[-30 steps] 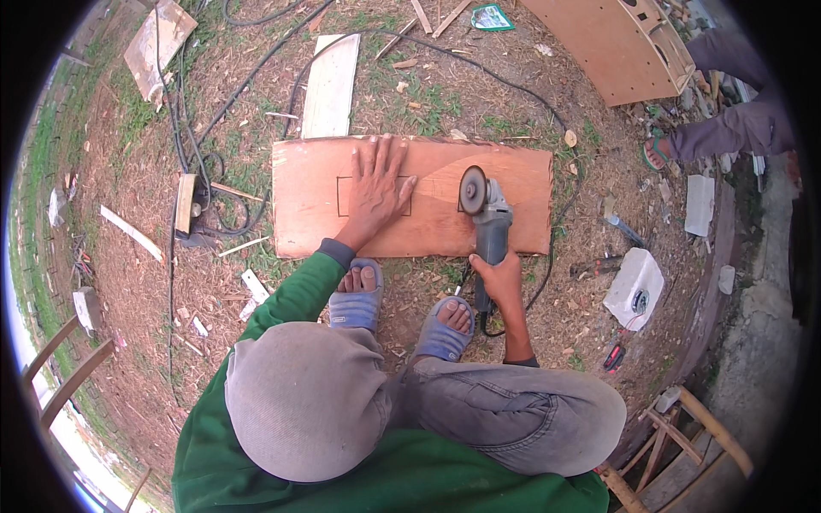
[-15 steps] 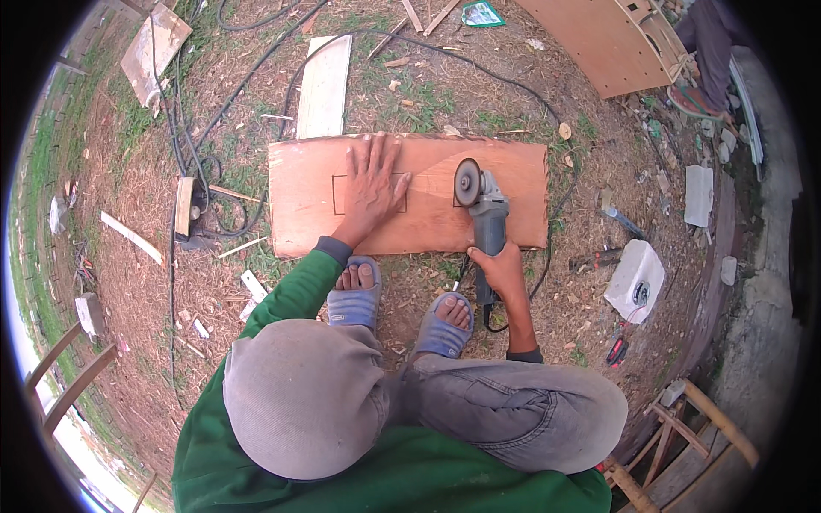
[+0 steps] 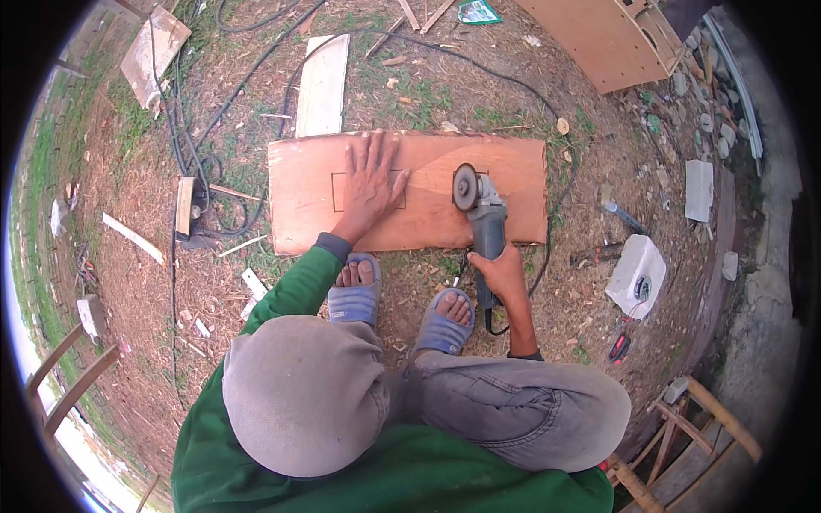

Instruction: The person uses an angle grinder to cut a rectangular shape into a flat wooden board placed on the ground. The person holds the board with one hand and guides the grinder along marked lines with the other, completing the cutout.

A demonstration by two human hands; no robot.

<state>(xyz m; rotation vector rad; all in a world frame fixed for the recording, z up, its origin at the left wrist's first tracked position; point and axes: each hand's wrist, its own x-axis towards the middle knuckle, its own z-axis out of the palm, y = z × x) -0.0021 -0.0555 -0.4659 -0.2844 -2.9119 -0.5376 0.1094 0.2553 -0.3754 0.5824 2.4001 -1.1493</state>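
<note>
A reddish plywood board (image 3: 299, 227) lies flat on the ground before my feet, with rectangles drawn on it in dark lines. My left hand (image 3: 369, 192) rests palm down on its left half, fingers stretched out, over one drawn rectangle. My right hand (image 3: 499, 268) is wrapped round the grey body of an angle grinder (image 3: 488, 229). The grinder's round disc (image 3: 465, 186) stands on edge by the left side of the right-hand rectangle, most of which it hides. Whether the disc touches the wood or spins I cannot tell.
A pale plank (image 3: 323, 85) lies beyond the board. Black cables (image 3: 229, 103) snake over the grass at left and behind. A plywood box (image 3: 603, 43) stands at the far right. White blocks (image 3: 637, 278) lie at right; my sandalled feet (image 3: 446, 321) are close to the board.
The person's leg and foot at the far right have mostly gone out of view. My hands, the grinder and the board keep nearly the same places.
</note>
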